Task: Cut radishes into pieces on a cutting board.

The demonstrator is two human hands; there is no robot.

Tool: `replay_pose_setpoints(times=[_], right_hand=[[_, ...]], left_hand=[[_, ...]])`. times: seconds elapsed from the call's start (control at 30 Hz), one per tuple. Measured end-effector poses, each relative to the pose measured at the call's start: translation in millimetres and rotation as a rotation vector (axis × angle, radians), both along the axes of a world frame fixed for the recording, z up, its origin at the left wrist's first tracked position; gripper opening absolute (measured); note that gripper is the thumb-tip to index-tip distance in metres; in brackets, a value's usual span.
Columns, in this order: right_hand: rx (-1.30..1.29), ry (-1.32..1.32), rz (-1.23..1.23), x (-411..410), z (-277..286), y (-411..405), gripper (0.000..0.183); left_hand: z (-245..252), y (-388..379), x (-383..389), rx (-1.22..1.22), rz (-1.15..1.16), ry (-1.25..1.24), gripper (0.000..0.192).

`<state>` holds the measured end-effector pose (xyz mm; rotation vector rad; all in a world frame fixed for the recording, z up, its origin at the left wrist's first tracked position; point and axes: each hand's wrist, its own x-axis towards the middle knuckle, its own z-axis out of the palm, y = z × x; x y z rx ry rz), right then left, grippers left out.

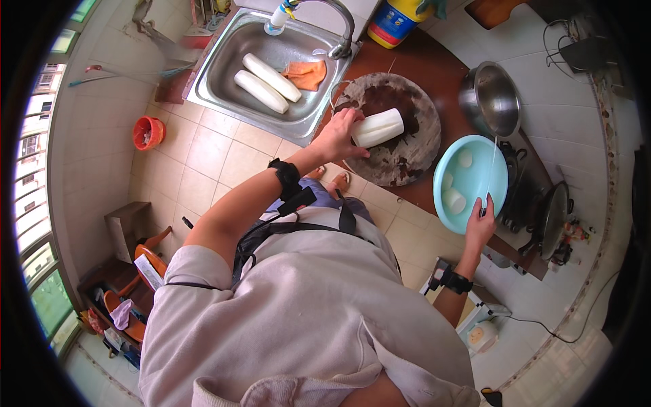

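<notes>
My left hand (342, 133) grips the near end of a peeled white root vegetable (382, 127), likely daikon, lying on a round, wet, worn wooden chopping board (424, 137). A lengthwise line runs along the root; I cannot tell whether it is one piece or two side by side. In my right hand (479, 224) is a knife (491, 168), its thin blade seen edge-on and pointing away from me over the light blue plastic basin (478, 147). Several short white chunks (453, 200) lie inside that basin.
Two long peeled roots (272, 77) and an orange cloth (307, 75) lie in the steel sink (218, 66), under a curved faucet (346, 30). Beyond the basin stand a steel bowl (496, 99) and a wok (553, 221). A yellow jug (396, 23) stands behind the board.
</notes>
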<state>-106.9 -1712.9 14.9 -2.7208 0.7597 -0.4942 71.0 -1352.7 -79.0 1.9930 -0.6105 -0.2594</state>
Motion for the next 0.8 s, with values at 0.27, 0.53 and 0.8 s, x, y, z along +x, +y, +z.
replay_pose_setpoints(times=[0.27, 0.53, 0.8], right_hand=[[0.400, 0.137, 0.468, 56.0, 22.8, 138.7, 0.020], [0.246, 0.242, 0.601, 84.6, 10.5, 166.3, 0.018], [0.210, 0.237, 0.607, 83.8, 8.0, 168.1, 0.016]], left_hand=[[-8.8, -4.0, -4.4, 0.000, 0.045, 0.000, 0.082], [-1.6, 0.1, -5.4, 0.034, 0.044, -0.006, 0.083], [38.5, -4.9, 14.8, -0.070, 0.373, -0.127, 0.047]])
